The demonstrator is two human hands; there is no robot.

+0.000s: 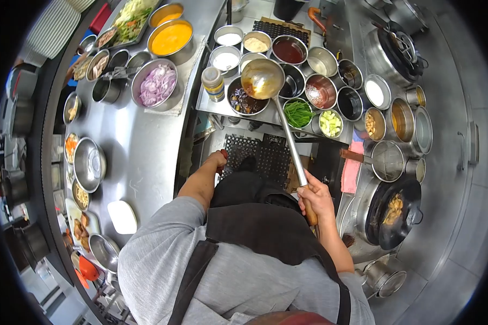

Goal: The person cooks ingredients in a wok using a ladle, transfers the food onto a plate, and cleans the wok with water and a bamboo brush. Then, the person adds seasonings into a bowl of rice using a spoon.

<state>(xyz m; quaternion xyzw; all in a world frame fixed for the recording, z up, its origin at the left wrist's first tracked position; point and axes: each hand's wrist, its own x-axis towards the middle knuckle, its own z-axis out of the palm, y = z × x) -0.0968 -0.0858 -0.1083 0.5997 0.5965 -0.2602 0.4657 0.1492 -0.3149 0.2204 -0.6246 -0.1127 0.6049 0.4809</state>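
My right hand [319,199] is wrapped round the wooden end of a long steel ladle [291,138]. The ladle's bowl, stained with orange-brown sauce, is over the seasoning pots, beside a pot of dark sauce [244,103]. Close to the bowl are a pot of dark red sauce [290,50], a pot of chopped green herbs [298,112] and a pot of pale green diced pieces [330,123]. My left hand [216,160] is low beside my apron, fingers curled. A small red thing shows at it, too little visible to name.
On the left steel counter [141,157] are a bowl of sliced purple onion [155,84], a pot of orange liquid [171,39], and a steel bowl [90,164]. At right, a black wok [400,214] holds browned pieces, near a strainer [387,161] and a pink cloth [352,169].
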